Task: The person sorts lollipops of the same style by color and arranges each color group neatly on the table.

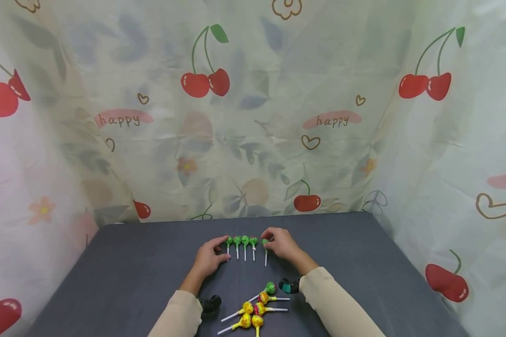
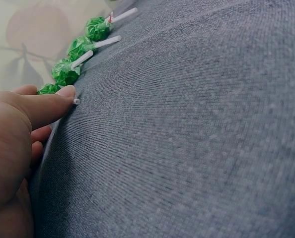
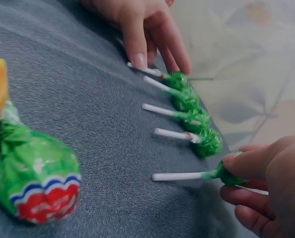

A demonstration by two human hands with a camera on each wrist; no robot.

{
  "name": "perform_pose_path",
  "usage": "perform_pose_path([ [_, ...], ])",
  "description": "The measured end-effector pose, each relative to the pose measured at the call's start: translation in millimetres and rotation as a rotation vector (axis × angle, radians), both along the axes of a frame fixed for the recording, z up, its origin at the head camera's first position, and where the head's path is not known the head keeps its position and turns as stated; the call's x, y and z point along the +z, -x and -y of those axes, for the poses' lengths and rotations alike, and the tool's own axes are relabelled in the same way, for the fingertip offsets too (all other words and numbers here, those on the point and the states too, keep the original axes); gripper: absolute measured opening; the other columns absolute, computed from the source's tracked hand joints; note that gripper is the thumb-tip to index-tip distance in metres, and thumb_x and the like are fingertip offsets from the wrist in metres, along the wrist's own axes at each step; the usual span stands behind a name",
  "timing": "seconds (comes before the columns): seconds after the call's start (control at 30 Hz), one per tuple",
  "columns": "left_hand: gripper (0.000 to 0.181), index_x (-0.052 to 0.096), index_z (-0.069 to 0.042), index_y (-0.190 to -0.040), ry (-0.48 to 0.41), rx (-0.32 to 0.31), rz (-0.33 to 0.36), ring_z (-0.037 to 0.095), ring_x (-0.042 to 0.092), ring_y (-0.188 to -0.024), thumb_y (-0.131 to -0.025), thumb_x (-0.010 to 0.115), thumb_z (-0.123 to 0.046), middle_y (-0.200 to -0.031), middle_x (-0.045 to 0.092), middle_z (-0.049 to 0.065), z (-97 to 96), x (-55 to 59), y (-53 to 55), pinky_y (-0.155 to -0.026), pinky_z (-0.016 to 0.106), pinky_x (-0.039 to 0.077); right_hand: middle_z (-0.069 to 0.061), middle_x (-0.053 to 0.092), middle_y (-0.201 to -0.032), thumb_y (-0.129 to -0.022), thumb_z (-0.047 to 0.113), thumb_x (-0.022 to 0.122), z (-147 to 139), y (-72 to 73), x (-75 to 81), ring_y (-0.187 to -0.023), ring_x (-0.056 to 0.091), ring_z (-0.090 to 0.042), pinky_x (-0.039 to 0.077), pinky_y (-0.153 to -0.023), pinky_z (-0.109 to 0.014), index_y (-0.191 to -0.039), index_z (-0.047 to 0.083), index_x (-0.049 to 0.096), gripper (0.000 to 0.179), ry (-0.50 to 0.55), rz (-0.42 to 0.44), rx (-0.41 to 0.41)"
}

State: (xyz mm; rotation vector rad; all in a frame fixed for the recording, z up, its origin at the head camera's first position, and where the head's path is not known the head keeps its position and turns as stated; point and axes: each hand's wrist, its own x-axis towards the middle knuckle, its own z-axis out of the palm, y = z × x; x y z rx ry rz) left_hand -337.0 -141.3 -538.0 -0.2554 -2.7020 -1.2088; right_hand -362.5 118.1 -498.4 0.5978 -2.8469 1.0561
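Several green-wrapped lollipops (image 1: 245,240) lie side by side in a row on the dark cloth, white sticks toward me. At the row's left end, my left hand (image 1: 208,257) touches the outermost lollipop (image 3: 177,78). Its thumb (image 2: 63,97) rests on the stick and the fairly straight fingers reach beside the wrapped head. Just right of the row, my right hand (image 1: 283,243) pinches the head of another green lollipop (image 3: 180,176) between thumb and fingers. That lollipop's stick also points toward me, and a small gap separates it from its neighbour.
Nearer me, between the forearms, lie a loose green lollipop (image 1: 270,288) and several yellow ones (image 1: 245,320), sticks pointing various ways. A patterned curtain (image 1: 253,178) stands behind the grey-covered table (image 1: 143,271) and along both sides.
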Motion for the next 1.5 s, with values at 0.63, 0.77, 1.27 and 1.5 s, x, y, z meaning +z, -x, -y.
perform_pose_path([
  [0.63,0.057,0.063,-0.014,-0.132,-0.003,-0.019,0.007,0.023,0.059,-0.097,-0.078,0.082,-0.010,-0.125,0.062,0.008,-0.2,0.5,-0.7,-0.084,0.045,0.047,-0.003,0.071,-0.094,-0.083,0.008,0.076,12.1,11.1,-29.4,-0.088,0.065,-0.022,0.049,-0.080,-0.040,-0.100,0.008,0.073,0.017,0.131,-0.047,-0.155],
  [0.77,0.057,0.063,-0.014,-0.132,-0.007,-0.015,0.006,0.024,0.059,-0.097,-0.078,0.081,-0.010,-0.125,0.062,0.009,-0.2,1.2,-1.3,-0.085,0.046,0.047,-0.002,0.071,-0.096,-0.084,0.009,0.075,13.6,11.0,-29.7,-0.089,0.065,-0.021,0.049,-0.080,-0.040,-0.102,0.008,0.073,0.018,0.151,-0.036,-0.165],
  [1.27,0.058,0.063,-0.014,-0.132,0.004,-0.011,0.000,0.023,0.059,-0.097,-0.078,0.082,-0.010,-0.126,0.061,0.008,0.0,-1.3,0.6,-0.084,0.046,0.047,-0.004,0.071,-0.098,-0.084,0.008,0.076,12.0,11.7,-30.5,-0.088,0.066,-0.022,0.051,-0.079,-0.040,-0.104,0.007,0.072,0.020,0.200,-0.027,-0.160],
  [1.5,0.057,0.063,-0.015,-0.132,0.001,-0.003,0.007,0.023,0.059,-0.096,-0.078,0.082,-0.010,-0.125,0.062,0.008,-0.5,-1.4,0.8,-0.083,0.045,0.046,-0.007,0.069,-0.100,-0.084,0.009,0.076,8.4,6.4,-26.3,-0.088,0.065,-0.024,0.051,-0.078,-0.042,-0.107,0.004,0.070,0.024,0.241,-0.034,-0.165],
])
